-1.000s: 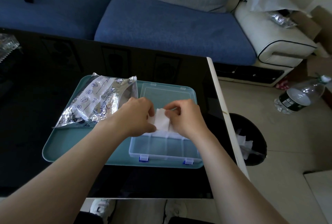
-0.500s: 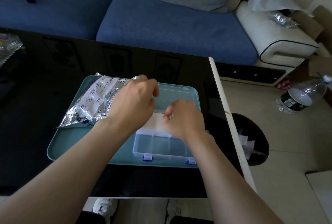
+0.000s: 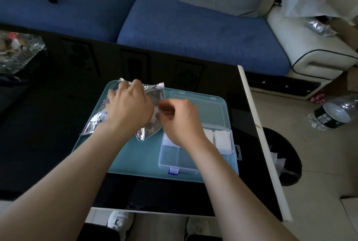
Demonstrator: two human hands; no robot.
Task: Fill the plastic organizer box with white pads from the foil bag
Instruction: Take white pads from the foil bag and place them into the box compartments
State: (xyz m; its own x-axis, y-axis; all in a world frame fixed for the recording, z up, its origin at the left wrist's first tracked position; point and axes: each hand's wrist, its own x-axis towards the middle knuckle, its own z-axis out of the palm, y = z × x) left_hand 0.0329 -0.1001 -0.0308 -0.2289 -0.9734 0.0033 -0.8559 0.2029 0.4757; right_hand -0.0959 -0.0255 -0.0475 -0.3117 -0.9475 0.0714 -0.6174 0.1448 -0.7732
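Foil bag (image 3: 153, 124) lies on the teal tray (image 3: 135, 155), left of the organizer box (image 3: 195, 155). Left hand (image 3: 128, 106) clamps the bag; right hand (image 3: 179, 118) pinches at its mouth, probably extracting a pad. White pads (image 3: 221, 138) fill the far compartments. Next: transfer to a near cell. The pinched item is obscured.

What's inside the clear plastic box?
White pads fill the far-row compartments of the organizer box; the near compartments that show are empty. The right hand and its forearm cover the rest.
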